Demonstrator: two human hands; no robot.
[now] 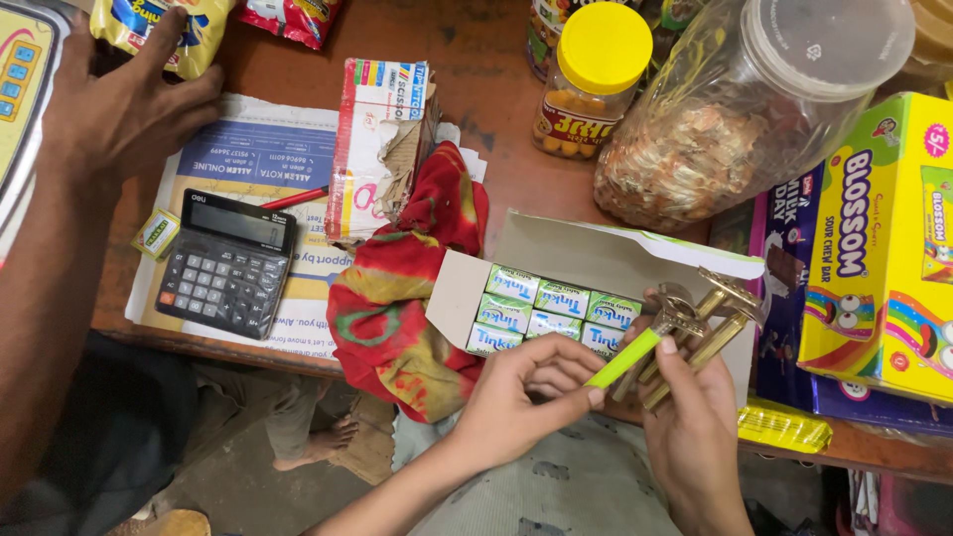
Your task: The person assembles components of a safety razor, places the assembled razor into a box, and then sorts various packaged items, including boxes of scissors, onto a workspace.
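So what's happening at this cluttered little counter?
A person's left hand and right hand together hold a bunch of brass-coloured metal razors, one with a lime-green plastic handle, above an open white cardboard box of small green packets. Someone else's hand rests near a black calculator.
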